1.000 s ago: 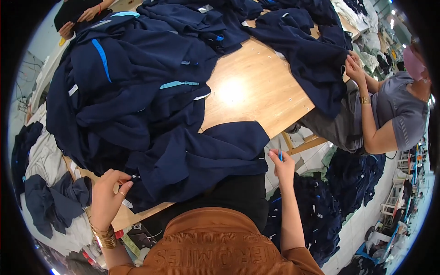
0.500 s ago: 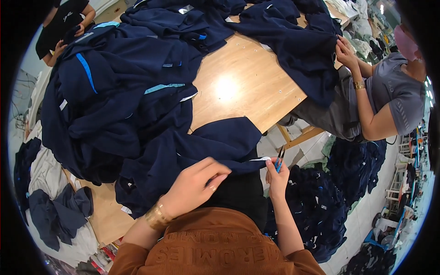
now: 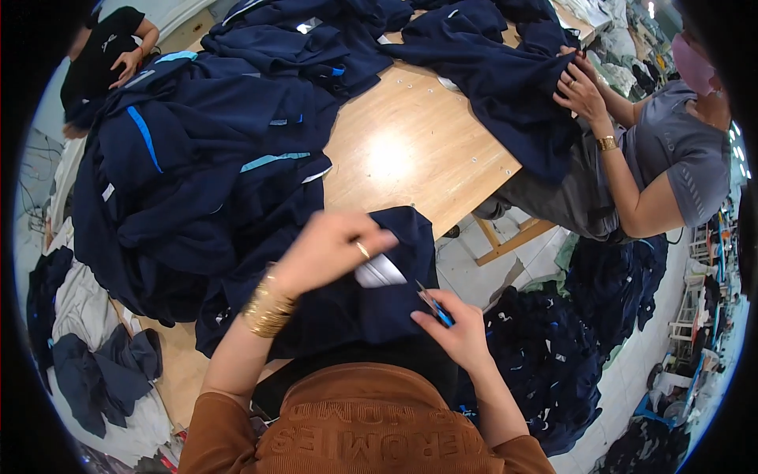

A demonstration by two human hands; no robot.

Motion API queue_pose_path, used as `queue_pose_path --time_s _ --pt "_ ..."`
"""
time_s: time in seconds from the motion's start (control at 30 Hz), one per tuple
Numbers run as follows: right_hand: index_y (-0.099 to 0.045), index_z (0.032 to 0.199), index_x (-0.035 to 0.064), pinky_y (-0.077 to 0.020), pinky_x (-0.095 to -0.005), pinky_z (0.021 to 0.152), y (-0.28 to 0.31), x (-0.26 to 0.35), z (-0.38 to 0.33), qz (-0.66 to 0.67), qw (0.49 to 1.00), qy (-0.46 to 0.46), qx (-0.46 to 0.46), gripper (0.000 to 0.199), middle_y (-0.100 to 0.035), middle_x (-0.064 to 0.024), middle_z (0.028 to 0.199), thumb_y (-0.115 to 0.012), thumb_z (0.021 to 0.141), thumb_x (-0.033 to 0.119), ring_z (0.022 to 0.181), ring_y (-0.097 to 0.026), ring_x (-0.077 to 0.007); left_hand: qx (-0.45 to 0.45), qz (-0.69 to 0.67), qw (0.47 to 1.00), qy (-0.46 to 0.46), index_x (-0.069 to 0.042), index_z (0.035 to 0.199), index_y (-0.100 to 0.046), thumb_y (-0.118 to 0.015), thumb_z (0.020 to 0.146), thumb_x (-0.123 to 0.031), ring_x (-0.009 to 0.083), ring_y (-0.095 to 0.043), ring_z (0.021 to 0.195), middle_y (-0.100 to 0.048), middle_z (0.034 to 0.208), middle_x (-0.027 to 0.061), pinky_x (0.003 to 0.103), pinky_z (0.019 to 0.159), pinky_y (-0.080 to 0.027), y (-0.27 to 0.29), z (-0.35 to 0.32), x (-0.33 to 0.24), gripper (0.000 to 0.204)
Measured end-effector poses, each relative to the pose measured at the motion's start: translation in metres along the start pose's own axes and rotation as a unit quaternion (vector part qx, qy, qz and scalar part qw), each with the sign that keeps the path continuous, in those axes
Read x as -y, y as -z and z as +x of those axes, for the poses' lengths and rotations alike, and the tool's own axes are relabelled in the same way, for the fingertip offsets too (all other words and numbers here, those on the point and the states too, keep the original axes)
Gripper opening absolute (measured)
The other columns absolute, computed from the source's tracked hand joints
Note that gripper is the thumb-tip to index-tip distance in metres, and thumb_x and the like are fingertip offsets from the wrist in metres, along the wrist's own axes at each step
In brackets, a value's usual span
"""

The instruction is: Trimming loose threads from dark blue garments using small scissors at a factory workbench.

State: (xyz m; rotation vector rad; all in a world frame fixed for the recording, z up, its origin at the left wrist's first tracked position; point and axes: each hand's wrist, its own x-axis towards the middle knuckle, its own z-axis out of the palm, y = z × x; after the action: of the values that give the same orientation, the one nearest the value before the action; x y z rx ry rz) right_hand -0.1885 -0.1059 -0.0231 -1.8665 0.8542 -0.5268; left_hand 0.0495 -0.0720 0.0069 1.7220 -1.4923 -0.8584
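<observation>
A navy garment lies over my lap and the table's near edge. My left hand, smeared by motion, is raised over it with curled fingers. Right under those fingers a blurred white label sticks out, seemingly pinched there; the exact contact is hidden. Thread snips with a blue handle are gripped in my right hand. Their blades point up and left, a short way from the label.
Navy garments are heaped over the left of the wooden table. A co-worker on the right handles another garment; a second person stands far left. Beside me on the right, a dark pile covers the floor.
My left hand has moved up and the white label now shows below it. My right hand has come left and down with the snips, off the garment edge it was holding.
</observation>
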Motion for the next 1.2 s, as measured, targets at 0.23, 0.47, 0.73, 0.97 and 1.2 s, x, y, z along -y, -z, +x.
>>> queue_pose_path --time_s 0.23,0.47,0.73,0.97,1.2 --pt "-0.065 0.091 0.0037 -0.0439 -0.0241 0.055 -0.003 -0.018 0.029 0.052 0.995 -0.05 -0.073 0.011 -0.062 -0.0046 0.066 -0.067 0.082 0.01 0.057 -0.056 -0.0103 -0.262 0.077 0.962 -0.023 0.003 0.067 -0.053 -0.07 0.08 -0.008 0.0112 -0.041 0.06 -0.042 0.071 0.0036 0.025 0.053 -0.033 0.07 -0.025 0.009 0.024" --pt "-0.066 0.093 0.0038 -0.0398 -0.0224 0.054 -0.003 -0.082 0.033 -0.008 0.985 -0.13 -0.11 0.014 -0.055 -0.0008 0.064 -0.059 0.089 0.015 0.058 -0.051 -0.0061 -0.095 0.099 0.99 0.039 0.001 0.07 -0.054 -0.073 0.074 -0.01 0.0242 -0.053 0.072 -0.048 0.084 0.0099 0.03 0.066 -0.045 0.036 -0.081 0.041 0.022" --pt "-0.067 0.098 0.0067 -0.0363 -0.0211 0.054 -0.05 -0.047 0.032 0.068 0.989 -0.029 -0.125 0.017 -0.051 0.001 0.069 -0.067 0.081 0.004 0.06 -0.044 -0.0059 -0.254 0.086 0.96 0.074 -0.006 0.098 -0.059 -0.065 0.074 0.002 0.0316 -0.054 0.104 -0.05 0.112 0.0125 0.036 0.089 -0.044 0.009 -0.095 0.05 0.026" --pt "-0.066 0.099 0.0062 -0.0425 -0.0246 0.059 -0.062 -0.026 0.055 -0.013 0.993 0.047 -0.105 0.019 -0.056 -0.004 0.079 -0.068 0.08 0.005 0.068 -0.055 -0.0133 -0.27 0.078 0.956 0.079 -0.008 0.104 -0.06 -0.063 0.073 0.002 0.0309 -0.051 0.11 -0.049 0.117 0.0123 0.036 0.094 -0.041 0.009 -0.096 0.051 0.032" --pt "-0.063 0.099 0.0035 -0.0485 -0.0307 0.07 -0.066 -0.043 0.089 -0.188 0.974 0.106 -0.073 0.017 -0.06 -0.0052 0.084 -0.065 0.082 0.007 0.081 -0.061 -0.0176 -0.338 0.066 0.936 0.071 -0.009 0.109 -0.059 -0.063 0.072 0.004 0.0267 -0.052 0.104 -0.051 0.115 0.0105 0.033 0.088 -0.042 0.006 -0.096 0.061 0.039"
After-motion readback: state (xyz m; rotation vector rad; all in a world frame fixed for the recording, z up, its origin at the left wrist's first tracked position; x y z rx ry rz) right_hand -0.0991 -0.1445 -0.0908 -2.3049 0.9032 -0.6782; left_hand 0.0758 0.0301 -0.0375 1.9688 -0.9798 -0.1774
